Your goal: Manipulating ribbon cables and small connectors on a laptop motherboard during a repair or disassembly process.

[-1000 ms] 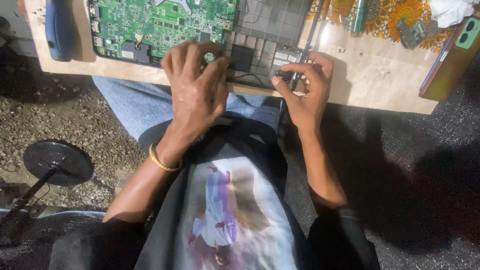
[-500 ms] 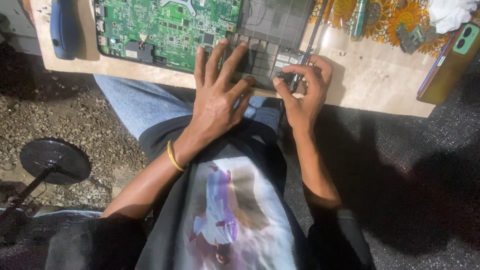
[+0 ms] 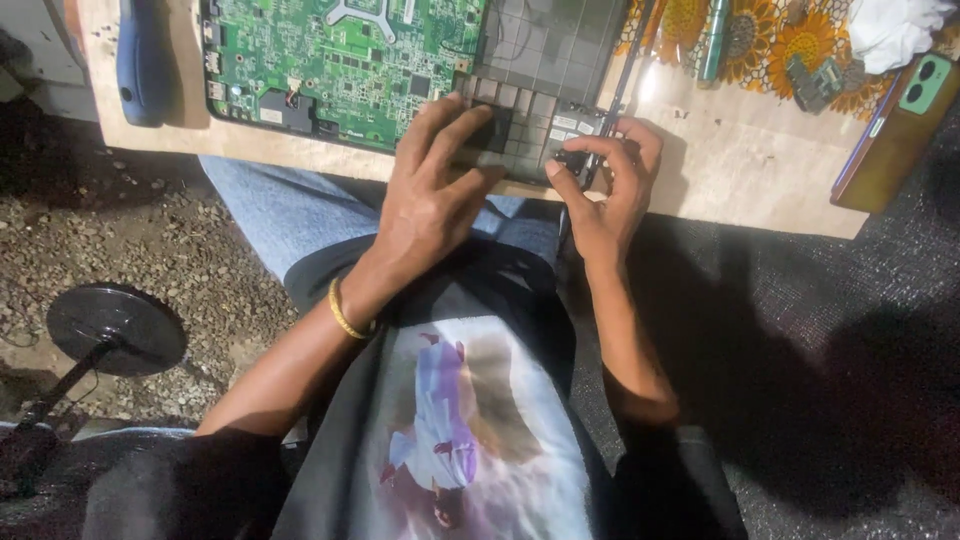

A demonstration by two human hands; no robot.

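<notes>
A: Head view, item one?
B: Opened laptop base (image 3: pixel 520 70) is lying at the near edge of the pale worktop (image 3: pixel 740 170), green circuit board (image 3: pixel 340 60) exposed on its left part, dark grid frame on its right.

A: Left hand?
B: Left hand (image 3: pixel 430 200) is resting on the base's near edge, fingers (image 3: pixel 455 125) spread and pressing flat on the dark frame, grasping nothing. Half a second ago the fingers were splayed higher over the same spot; a second ago they were curled over the edge. A yellow bangle (image 3: pixel 345 312) is sitting on that wrist.

A: Right hand?
B: Right hand (image 3: pixel 610 190) is pinching a small dark part (image 3: pixel 572 160) at the base's near right corner, thumb and forefinger closed on it. It is staying at that corner, as in both earlier frames.

A: Surroundings?
B: Blue-handled tool (image 3: pixel 140 60) is lying at the worktop's left end. A flowered cloth (image 3: pixel 760 40) is covering the far right, with a green pen-like tool (image 3: pixel 712 40) and a small component on it. A phone (image 3: pixel 925 85) is lying on a brown case at the right edge. A round black stand base (image 3: pixel 115 328) is sitting on gravel, lower left.
</notes>
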